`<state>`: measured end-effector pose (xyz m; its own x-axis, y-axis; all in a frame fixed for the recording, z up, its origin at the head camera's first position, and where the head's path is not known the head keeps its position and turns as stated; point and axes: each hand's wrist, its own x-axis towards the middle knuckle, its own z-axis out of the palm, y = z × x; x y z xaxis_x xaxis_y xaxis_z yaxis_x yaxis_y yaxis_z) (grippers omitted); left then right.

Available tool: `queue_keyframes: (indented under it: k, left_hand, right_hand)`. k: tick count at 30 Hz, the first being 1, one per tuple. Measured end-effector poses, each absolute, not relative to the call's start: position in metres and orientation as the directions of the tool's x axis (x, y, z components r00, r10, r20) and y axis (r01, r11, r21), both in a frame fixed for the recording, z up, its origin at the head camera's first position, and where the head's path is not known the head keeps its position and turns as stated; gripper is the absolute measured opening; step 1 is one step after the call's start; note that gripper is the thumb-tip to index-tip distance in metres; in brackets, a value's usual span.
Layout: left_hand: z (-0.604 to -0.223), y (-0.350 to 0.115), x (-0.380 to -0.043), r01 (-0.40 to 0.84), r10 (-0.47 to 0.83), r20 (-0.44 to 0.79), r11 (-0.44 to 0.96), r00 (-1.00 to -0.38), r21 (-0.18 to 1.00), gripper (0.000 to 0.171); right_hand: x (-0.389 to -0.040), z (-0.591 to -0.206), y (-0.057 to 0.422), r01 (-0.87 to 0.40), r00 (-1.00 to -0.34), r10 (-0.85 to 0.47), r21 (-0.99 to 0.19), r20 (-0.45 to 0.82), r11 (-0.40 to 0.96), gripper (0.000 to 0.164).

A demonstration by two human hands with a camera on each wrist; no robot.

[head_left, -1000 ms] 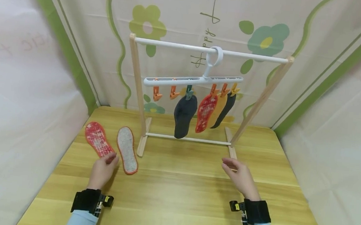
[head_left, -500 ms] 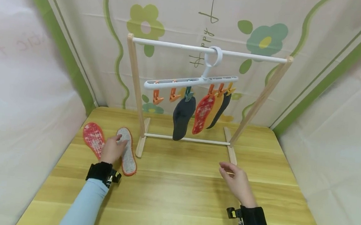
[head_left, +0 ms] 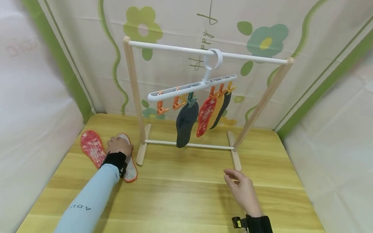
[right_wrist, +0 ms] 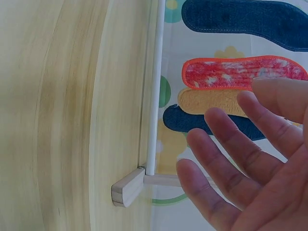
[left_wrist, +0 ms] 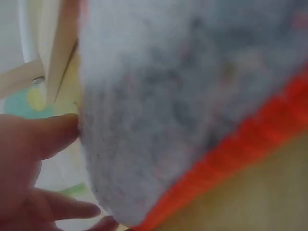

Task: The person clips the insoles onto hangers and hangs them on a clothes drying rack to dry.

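Note:
My left hand (head_left: 120, 146) lies over the far end of a grey felt insole (head_left: 131, 172) with an orange-red edge, on the table at the left. In the left wrist view this insole (left_wrist: 144, 120) fills most of the picture, its rim right at the spread thumb and fingertips. A red-and-white insole (head_left: 92, 147) lies just left of it, partly behind the forearm. My right hand (head_left: 244, 194) hovers over the table at the right, fingers loosely bent and holding nothing. In the right wrist view, its fingers (right_wrist: 236, 139) overlap the hanging insoles.
A rack of wooden posts (head_left: 132, 83) and white rods carries a white clip hanger (head_left: 175, 92). From its clips hang a dark insole (head_left: 186, 123), a red one (head_left: 206, 116), a yellow one (head_left: 218, 108) and another dark one. Two orange clips (head_left: 161, 108) at the left hold nothing.
My left hand has moved forward and right, from the red insole's near end to the grey insole's far end. The hanger has swung, its left end coming nearer. The right hand has barely moved.

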<state>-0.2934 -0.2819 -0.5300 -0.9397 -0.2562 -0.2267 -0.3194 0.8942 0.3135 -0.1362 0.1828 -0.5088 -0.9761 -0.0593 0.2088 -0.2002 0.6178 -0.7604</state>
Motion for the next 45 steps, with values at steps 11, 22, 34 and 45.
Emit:
queue_keyframes:
  k: [11, 22, 34, 45]
  left_hand:
    - [-0.517, -0.288, -0.280, -0.210, -0.172, -0.136, 0.911, -0.976, 0.355, 0.044]
    - [-0.505, -0.309, -0.265, -0.145, -0.136, -0.057, 0.837, -0.989, 0.527, 0.024]
    - [-0.465, -0.297, -0.218, -0.028, -0.151, 0.138, 0.767, -0.979, 0.641, 0.032]
    - [-0.429, -0.254, -0.175, 0.152, -0.133, 0.339, 0.704, -0.931, 0.693, 0.038]
  right_hand:
    - [-0.140, -0.512, 0.187, -0.207, -0.976, -0.075, -0.757, 0.206, 0.620, 0.026]
    - [-0.144, -0.512, 0.194, -0.244, -0.967, -0.098, -0.748, 0.234, 0.618, 0.027]
    - [-0.151, -0.498, 0.198, -0.294, -0.954, -0.134, -0.739, 0.270, 0.607, 0.028]
    - [-0.169, -0.466, 0.190, -0.401, -0.914, -0.191, -0.722, 0.358, 0.564, 0.029]
